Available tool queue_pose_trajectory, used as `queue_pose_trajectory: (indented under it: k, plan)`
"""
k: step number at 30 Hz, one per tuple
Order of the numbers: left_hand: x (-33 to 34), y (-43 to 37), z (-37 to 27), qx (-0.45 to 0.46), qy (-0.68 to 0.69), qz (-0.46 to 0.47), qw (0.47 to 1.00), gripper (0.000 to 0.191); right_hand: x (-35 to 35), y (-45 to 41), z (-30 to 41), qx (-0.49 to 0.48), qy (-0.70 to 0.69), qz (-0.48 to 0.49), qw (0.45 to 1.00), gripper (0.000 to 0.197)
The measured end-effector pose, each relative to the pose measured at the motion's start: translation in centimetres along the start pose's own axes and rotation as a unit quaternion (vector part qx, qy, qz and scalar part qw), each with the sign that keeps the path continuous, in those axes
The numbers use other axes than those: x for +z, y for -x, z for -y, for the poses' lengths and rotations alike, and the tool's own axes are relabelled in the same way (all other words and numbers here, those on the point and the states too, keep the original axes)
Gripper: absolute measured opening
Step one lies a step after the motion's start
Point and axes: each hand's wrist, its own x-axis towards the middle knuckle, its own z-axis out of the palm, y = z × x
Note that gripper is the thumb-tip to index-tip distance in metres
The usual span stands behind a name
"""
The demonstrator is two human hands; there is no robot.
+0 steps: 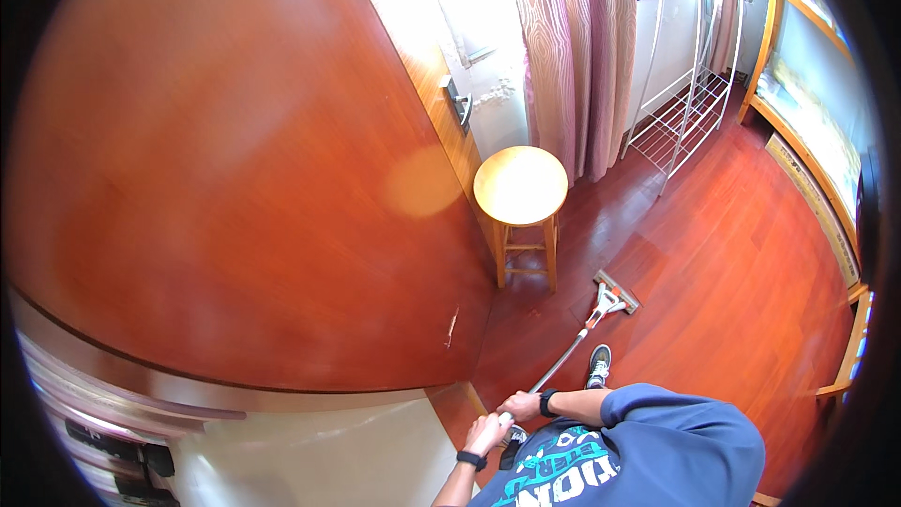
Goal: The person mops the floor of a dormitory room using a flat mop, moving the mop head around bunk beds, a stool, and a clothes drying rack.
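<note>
Both my hands grip the silver pole (561, 364) of a sponge mop close to its upper end. My right hand (520, 405), with a black band on the wrist, is wrapped around the pole just below the white grip. My left hand (486, 434), also wearing a black wristband, holds the end of the handle. From there the pole slants away to the mop's white and orange head (611, 298), which rests on the reddish wood floor (711, 282). My right shoe (599, 365) stands near the pole, while the left shoe (516, 434) is partly hidden beneath my hands.
A large wooden door (267, 176) with a metal handle (462, 105) fills the left side. Beside it stands a round wooden stool (521, 185). Farther back are a patterned curtain (581, 56) and a white metal rack (679, 120). A wooden bunk bed (809, 148) lines the right side.
</note>
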Motion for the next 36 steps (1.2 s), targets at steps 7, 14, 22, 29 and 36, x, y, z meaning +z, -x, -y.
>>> queue_pose_trajectory:
  k: [7, 14, 22, 29, 36]
  plan:
    - [1.3, 6.7, 0.3, -0.047, 0.009, 0.023, 0.999, 0.045, 0.1, -0.4, 5.6, -0.109, -0.021, 0.183, 0.977, 0.025]
    - [1.3, 7.6, -2.3, 0.026, 0.138, -0.015, 0.99, 0.038, 4.8, 0.3, 1.6, -0.128, -0.06, 0.148, 0.979, 0.022]
    - [8.3, 4.5, -1.7, 0.064, 0.206, 0.039, 0.976, 0.016, 4.8, 4.2, -0.3, -0.064, -0.051, 0.169, 0.982, 0.028]
    - [11.1, -4.6, -6.2, 0.045, 0.132, 0.049, 0.989, 0.055, 1.2, 10.2, -6.0, 0.084, 0.082, 0.057, 0.991, 0.022]
    - [7.1, -13.3, -15.5, -0.007, 0.171, 0.063, 0.983, 0.051, -3.9, 15.3, -10.7, 0.23, 0.222, -0.175, 0.931, 0.017]
